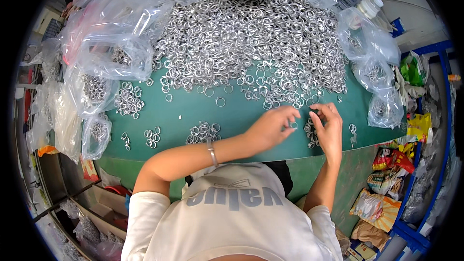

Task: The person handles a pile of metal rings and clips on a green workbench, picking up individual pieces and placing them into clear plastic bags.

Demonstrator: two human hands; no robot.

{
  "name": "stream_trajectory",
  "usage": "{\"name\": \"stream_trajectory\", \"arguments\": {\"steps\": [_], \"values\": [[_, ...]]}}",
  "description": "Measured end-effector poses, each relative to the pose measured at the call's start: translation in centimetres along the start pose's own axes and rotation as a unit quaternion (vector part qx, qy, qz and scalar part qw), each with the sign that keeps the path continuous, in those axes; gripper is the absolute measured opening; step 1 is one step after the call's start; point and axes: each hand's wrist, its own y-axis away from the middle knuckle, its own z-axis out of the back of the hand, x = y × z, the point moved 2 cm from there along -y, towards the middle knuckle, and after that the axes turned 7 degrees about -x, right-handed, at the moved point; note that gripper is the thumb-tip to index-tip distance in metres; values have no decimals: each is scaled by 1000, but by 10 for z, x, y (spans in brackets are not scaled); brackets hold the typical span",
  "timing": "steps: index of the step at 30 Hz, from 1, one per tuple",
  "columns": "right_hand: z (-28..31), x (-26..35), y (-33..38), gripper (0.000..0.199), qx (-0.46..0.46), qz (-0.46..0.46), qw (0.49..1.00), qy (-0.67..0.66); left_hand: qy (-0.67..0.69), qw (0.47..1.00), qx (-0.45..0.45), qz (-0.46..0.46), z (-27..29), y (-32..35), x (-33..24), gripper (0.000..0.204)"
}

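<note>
Over my remote feed, I see the left hand (271,127) pinching a metal ring (293,125) at its fingertips, above the green table (188,109). The right hand (330,126) curls just beside a small cluster of rings (310,133); I can't tell whether it grips anything. Beyond both hands I see a big heap of rings (251,34), with plastic bags (116,57) to its left.
</note>
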Motion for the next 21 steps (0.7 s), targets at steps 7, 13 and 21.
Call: {"name": "stream_trajectory", "arguments": {"steps": [7,13,21], "values": [[-10,6,-20,14,17,33,997,-61,-191,970,21,-150,-60,-7,13,37],[-41,14,-44,13,30,112,993,-26,-192,973,-34,-127,-8,11,1,27],[-96,24,-70,8,6,225,956,187,-383,899,-124,-174,58,-27,24,21]]}}
